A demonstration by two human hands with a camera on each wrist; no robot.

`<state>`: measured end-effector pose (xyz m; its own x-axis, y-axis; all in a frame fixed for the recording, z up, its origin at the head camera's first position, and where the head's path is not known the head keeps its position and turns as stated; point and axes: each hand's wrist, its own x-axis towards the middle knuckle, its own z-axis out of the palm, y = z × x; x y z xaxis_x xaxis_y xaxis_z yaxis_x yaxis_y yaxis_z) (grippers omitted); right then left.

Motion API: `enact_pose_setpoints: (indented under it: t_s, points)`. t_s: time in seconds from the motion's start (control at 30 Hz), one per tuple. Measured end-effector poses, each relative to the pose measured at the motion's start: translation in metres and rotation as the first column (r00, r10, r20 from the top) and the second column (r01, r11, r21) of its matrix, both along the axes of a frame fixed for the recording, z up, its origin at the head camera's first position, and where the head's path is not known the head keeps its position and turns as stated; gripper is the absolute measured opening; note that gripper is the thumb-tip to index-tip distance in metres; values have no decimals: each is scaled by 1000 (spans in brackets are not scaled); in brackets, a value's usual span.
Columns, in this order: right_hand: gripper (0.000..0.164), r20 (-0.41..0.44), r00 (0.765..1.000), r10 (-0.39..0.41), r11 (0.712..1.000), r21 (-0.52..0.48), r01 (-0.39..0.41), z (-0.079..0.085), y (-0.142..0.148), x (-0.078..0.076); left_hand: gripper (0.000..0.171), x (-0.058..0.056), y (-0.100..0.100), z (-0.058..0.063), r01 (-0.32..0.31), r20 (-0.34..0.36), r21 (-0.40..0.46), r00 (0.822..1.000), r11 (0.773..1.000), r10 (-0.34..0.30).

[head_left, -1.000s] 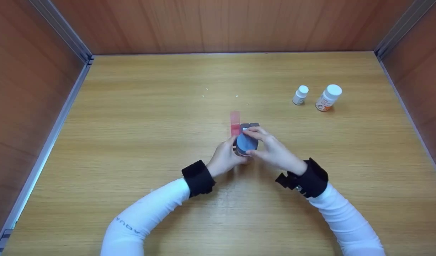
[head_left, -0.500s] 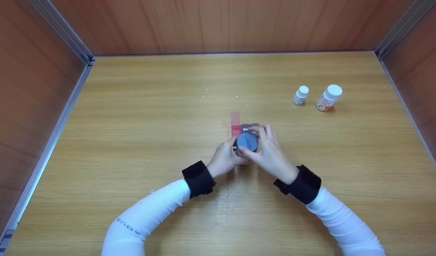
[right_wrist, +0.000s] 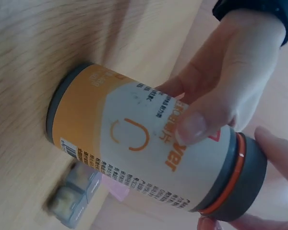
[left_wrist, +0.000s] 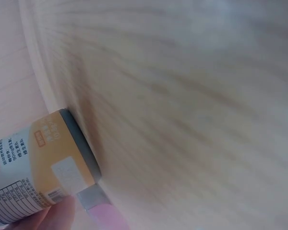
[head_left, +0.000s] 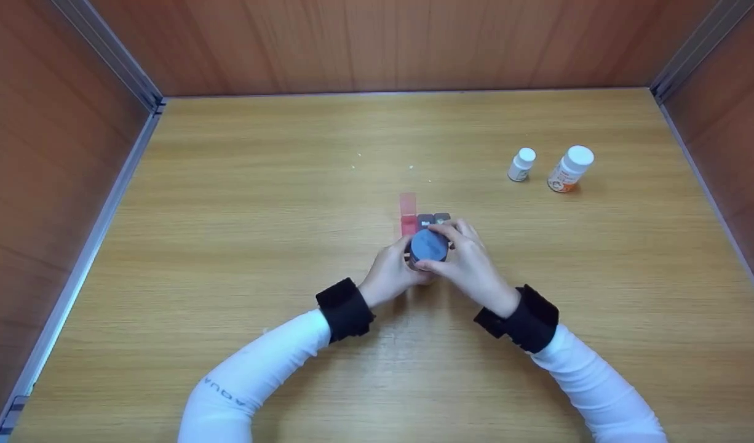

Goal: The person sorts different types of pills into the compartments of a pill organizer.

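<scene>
You have the bottle (right_wrist: 134, 139) in front of you, near the middle of the table (head_left: 229, 246), upright, and its base seems to rest on the wood. Your left hand (head_left: 394, 269) is wrapped around its body: the thumb lies over the label and the fingers are curled behind, probably so that the body does not turn. Your right hand (head_left: 472, 271) is at the top. Its thumb and fingertips are clamped on opposite sides of the cap (head_left: 429, 245), a grip which, I judge, is suitable for twisting. The cap sits on the neck; if it is tight or loose, I cannot tell.

Just beyond the bottle is the pill box, with grey compartments (head_left: 425, 220) and a red compartment (head_left: 408, 225). The red lid (head_left: 408, 203) is folded back, away from you, which leaves that compartment accessible from above. The bottle hides part of the box from the head view. The small white bottle (head_left: 522, 165) and the big white bottle (head_left: 571, 168) stand capped farther to the right, maybe to be out of the way of your hands. A few white bits (head_left: 411, 167) lie beyond the box.
</scene>
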<state>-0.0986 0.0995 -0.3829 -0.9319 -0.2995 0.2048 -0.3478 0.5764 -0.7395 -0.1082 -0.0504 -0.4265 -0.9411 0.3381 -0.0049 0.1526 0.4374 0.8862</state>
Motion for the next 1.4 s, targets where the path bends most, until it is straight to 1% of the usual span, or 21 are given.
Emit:
enact_pose_setpoints:
  t_s: [0.1, 0.2, 0.37, 0.47, 0.57, 0.67, 0.7, 0.73, 0.77, 0.8, 0.83, 0.9, 0.93, 0.97, 1.0, 1.07, 1.13, 1.17, 1.2, 1.27, 1.4]
  points:
    - [57, 65, 996, 54, 998, -40, -51, 2, 5, -2, 61, 0, 0, 0, -1, -4, 3, 1000, 1000, 1]
    - [56, 116, 986, 121, 991, -75, -112, 3, 9, -3, 61, 1, 0, -1, -1, -16, 8, 1000, 1000, 1]
    - [56, 179, 951, 252, 966, -108, -236, 6, 17, -8, 62, 0, 0, -2, 10, -41, 15, 999, 1000, -10]
    - [59, 227, 911, 343, 939, -114, -325, 9, 22, -12, 63, 0, 0, -1, 21, -60, 12, 998, 1000, -21]
    - [65, 291, 846, 446, 895, -121, -430, 12, 27, -19, 64, 0, -1, -1, 25, -78, 10, 997, 1000, -24]
    - [72, 306, 775, 553, 833, -169, -528, 13, 30, -26, 64, 0, -2, -1, 20, -89, 15, 996, 1000, -18]
    - [74, 303, 762, 572, 820, -190, -540, 12, 30, -28, 64, 0, -3, -1, 17, -92, 14, 996, 1000, -15]
    - [76, 286, 763, 580, 815, -212, -540, 11, 29, -29, 63, 0, -3, -1, 15, -89, 15, 996, 1000, -13]
    - [77, 254, 783, 568, 822, -217, -526, 9, 28, -29, 63, 0, -3, -1, 13, -88, 13, 996, 1000, -11]
    - [78, 219, 815, 537, 842, -204, -499, 8, 25, -28, 62, 0, -3, -1, 9, -81, 9, 997, 1000, -8]
    - [78, 173, 858, 484, 873, -172, -457, 7, 23, -26, 62, 0, -3, -1, 3, -70, 6, 998, 1000, -3]
    - [76, 58, 943, 327, 944, -64, -323, 4, 16, -19, 61, 0, -3, -1, 0, -53, 0, 999, 1000, 0]
    - [75, -13, 971, 240, 971, 9, -240, 4, 12, -15, 61, 0, -3, -1, 0, -41, -1, 999, 1000, 0]
    - [73, -86, 983, 160, 985, 85, -153, 3, 9, -11, 61, 0, -2, -1, 0, -36, -1, 999, 1000, 0]
    - [71, -154, 983, 100, 985, 152, -76, 2, 6, -8, 61, -1, -2, 0, 0, -29, 1, 1000, 1000, 0]
    - [67, -264, 964, 28, 970, 242, 38, 2, 2, -3, 61, -1, -1, 0, 5, -23, 7, 1000, 1000, -5]
    - [63, -330, 944, 4, 950, 295, 99, 2, 0, -1, 62, -1, -1, 1, 10, -14, 19, 1000, 1000, -10]
    - [61, -337, 942, 3, 947, 303, 105, 2, -1, 0, 62, -1, -1, 1, 12, -10, 23, 1000, 1000, -12]
    - [59, -330, 944, 7, 948, 302, 99, 3, -1, 1, 63, -1, -1, 0, 15, -6, 23, 1000, 1000, -15]
    - [55, -283, 959, 22, 959, 278, 61, 4, -1, 2, 63, -1, -1, 0, 19, -5, 28, 1000, 999, -19]
    - [53, -137, 988, 76, 982, 180, -51, 7, 3, 0, 63, -1, -1, -2, 28, -29, 28, 999, 999, -28]
